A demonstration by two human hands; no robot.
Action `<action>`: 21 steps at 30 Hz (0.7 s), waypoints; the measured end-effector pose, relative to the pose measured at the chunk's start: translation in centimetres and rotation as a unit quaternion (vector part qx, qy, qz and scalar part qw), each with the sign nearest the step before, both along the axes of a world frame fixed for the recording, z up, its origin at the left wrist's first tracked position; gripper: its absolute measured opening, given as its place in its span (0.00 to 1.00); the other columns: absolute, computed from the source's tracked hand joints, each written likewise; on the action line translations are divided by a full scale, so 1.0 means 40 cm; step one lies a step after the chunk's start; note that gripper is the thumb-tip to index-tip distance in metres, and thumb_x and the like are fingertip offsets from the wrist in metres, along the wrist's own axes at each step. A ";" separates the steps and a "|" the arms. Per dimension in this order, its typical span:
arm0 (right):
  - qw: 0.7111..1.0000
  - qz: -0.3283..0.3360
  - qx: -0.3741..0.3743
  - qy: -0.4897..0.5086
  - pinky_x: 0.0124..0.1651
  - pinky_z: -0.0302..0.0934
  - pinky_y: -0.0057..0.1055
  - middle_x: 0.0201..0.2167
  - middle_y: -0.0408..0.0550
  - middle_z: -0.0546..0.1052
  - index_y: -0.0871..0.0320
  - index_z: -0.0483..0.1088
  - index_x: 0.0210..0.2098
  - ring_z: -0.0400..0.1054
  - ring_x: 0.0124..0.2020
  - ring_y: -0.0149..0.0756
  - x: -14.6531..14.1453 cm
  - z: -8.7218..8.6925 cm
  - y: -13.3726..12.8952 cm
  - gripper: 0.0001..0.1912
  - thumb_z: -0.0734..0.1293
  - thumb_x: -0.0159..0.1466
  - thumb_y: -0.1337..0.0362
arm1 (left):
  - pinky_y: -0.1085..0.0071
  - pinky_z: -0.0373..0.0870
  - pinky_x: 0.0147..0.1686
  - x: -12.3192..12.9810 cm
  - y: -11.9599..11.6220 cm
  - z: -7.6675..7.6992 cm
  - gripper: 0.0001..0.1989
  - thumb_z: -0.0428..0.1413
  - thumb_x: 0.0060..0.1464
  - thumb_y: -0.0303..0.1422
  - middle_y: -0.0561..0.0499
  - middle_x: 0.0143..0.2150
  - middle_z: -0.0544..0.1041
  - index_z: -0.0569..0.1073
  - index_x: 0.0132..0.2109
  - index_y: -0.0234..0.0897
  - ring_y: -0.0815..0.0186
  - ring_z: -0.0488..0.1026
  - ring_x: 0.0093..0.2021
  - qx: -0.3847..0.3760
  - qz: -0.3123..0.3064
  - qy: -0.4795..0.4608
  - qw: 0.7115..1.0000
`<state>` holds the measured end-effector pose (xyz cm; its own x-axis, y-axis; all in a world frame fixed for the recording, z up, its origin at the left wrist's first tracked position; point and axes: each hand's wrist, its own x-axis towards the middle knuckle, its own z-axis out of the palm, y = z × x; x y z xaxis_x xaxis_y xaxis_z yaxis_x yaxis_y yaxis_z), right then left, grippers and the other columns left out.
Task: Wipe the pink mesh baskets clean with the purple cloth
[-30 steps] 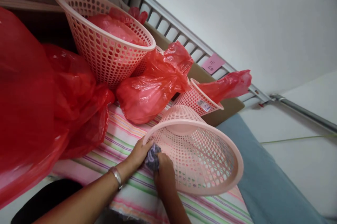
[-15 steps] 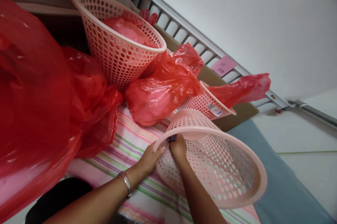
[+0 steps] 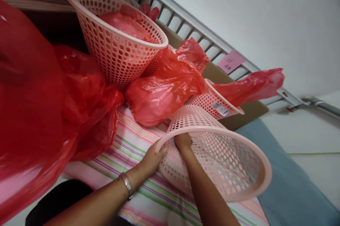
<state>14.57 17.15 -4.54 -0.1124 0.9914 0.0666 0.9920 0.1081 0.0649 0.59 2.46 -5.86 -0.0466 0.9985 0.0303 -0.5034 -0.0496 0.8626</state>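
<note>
A pale pink plastic basket [image 3: 212, 132] with a mesh of holes lies tipped on its side, its mouth facing me. My left hand [image 3: 152, 157] grips the basket's rim at the left, thumb over the edge and the other fingers mostly hidden behind the wall. Inside the mouth, near the upper left wall, is my right hand [image 3: 182, 141], bent with its fingers curled. The rim and the hand itself hide most of those fingers. What they hold cannot be made out now. Under the basket lies a striped cloth [image 3: 127, 144].
Large red plastic bags [image 3: 34, 95] fill the left side. A bigger pink basket [image 3: 117, 49] holding a red bag leans behind. Beyond my basket are a filled red bag [image 3: 162, 91] and a small labelled basket [image 3: 212, 104]. A metal railing [image 3: 202, 29] runs along the wall.
My right hand has moved slightly deeper into the basket. The dark bunched item seen by its fingers earlier is now hidden. My left hand keeps its hold, and the view has shifted slightly.
</note>
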 end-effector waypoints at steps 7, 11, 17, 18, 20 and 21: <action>0.982 0.134 0.043 0.127 0.42 0.58 0.32 0.37 0.51 0.74 0.58 0.67 0.43 0.68 0.40 0.40 -0.004 -0.010 -0.250 0.16 0.57 0.57 0.72 | 0.58 0.63 0.54 0.004 -0.003 -0.016 0.26 0.56 0.49 0.43 0.41 0.46 0.77 0.71 0.52 0.29 0.52 0.67 0.55 -0.015 0.015 -0.016 1.000; 0.961 0.212 0.077 0.157 0.41 0.58 0.35 0.33 0.50 0.72 0.57 0.66 0.38 0.65 0.37 0.41 0.015 -0.032 -0.384 0.14 0.57 0.53 0.73 | 0.60 0.65 0.51 0.005 -0.009 -0.018 0.25 0.57 0.49 0.44 0.42 0.43 0.78 0.73 0.47 0.29 0.54 0.72 0.48 -0.040 0.019 -0.033 0.998; 0.960 0.204 0.060 0.183 0.40 0.58 0.33 0.33 0.49 0.71 0.57 0.66 0.37 0.65 0.37 0.39 0.021 -0.020 -0.334 0.14 0.56 0.53 0.74 | 0.60 0.63 0.54 0.009 -0.012 -0.008 0.25 0.59 0.47 0.45 0.42 0.44 0.78 0.74 0.47 0.30 0.54 0.72 0.49 -0.021 0.005 -0.076 0.997; 0.962 0.188 0.062 0.186 0.41 0.58 0.33 0.35 0.50 0.72 0.57 0.66 0.39 0.65 0.38 0.39 0.015 -0.017 -0.302 0.15 0.56 0.54 0.73 | 0.60 0.62 0.55 0.009 -0.010 -0.008 0.26 0.59 0.47 0.45 0.43 0.44 0.78 0.73 0.48 0.30 0.54 0.71 0.50 -0.009 0.002 -0.080 0.997; 0.968 0.152 0.067 0.188 0.43 0.58 0.33 0.36 0.51 0.73 0.58 0.67 0.41 0.66 0.40 0.40 0.002 -0.013 -0.228 0.16 0.57 0.55 0.72 | 0.58 0.60 0.57 0.010 -0.009 -0.009 0.26 0.59 0.48 0.45 0.43 0.45 0.78 0.73 0.50 0.31 0.54 0.69 0.53 0.006 -0.006 -0.083 0.997; 0.972 0.131 0.068 0.185 0.44 0.58 0.33 0.37 0.51 0.74 0.59 0.68 0.42 0.67 0.40 0.40 -0.005 -0.013 -0.190 0.16 0.57 0.55 0.71 | 0.57 0.60 0.57 0.011 -0.010 -0.010 0.27 0.58 0.49 0.45 0.43 0.46 0.78 0.72 0.51 0.31 0.53 0.69 0.53 0.007 -0.010 -0.085 0.996</action>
